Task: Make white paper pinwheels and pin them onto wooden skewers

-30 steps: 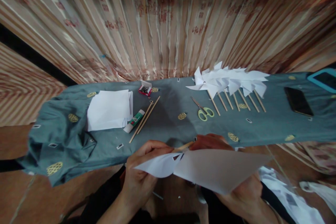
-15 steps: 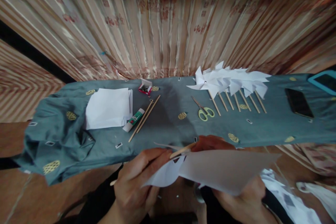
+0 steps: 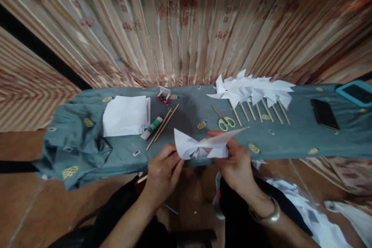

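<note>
A white paper pinwheel (image 3: 186, 144) is held over the front edge of the table, its curled blades pointing up and outward. My left hand (image 3: 164, 170) is closed around its wooden stick (image 3: 142, 179), whose end pokes out below the fist. On the other side, my right hand (image 3: 236, 164) grips the pinwheel's paper at the right, some fingers hidden behind a blade. Beyond my hands lie green-handled scissors (image 3: 226, 123), a glue stick (image 3: 152, 128), two loose wooden sticks (image 3: 165, 124) and a small red box of pins (image 3: 163, 96).
A stack of white paper (image 3: 125, 116) lies at the left on the green tablecloth (image 3: 186, 124). Several finished pinwheels (image 3: 255, 90) rest in a row at the back right. Farther right are a black phone (image 3: 324, 113) and a blue-framed device (image 3: 359, 93). A curtain (image 3: 186, 27) hangs behind.
Both hands have moved up and away from me with the pinwheel. It has turned, so its blades now point upward instead of a broad blade spreading toward the right.
</note>
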